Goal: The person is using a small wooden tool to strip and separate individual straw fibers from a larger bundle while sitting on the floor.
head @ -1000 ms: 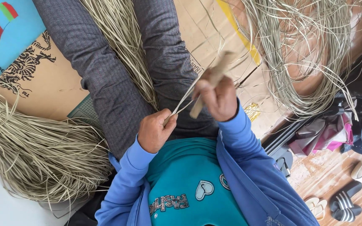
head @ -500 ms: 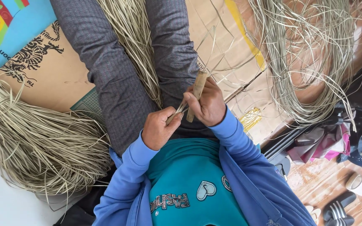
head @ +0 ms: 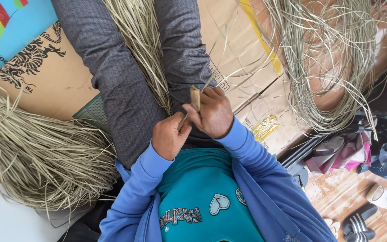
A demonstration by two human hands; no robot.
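Straw bundles (head: 41,166) flank hands; flattened cardboard (head: 234,49) beneath legs.

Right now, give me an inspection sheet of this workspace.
Surface: flattened cardboard under the legs.
Job's things: flat tan strip upright in the right hand; thin fibre strands.
Clutter: fibre bundle at image left, loose tangle upper right, strands between the legs.
Grips: left hand closed on strands; right hand shut on the strip.
Cables: nothing seen.
Surroundings: crumpled cloth, sandals, cup.
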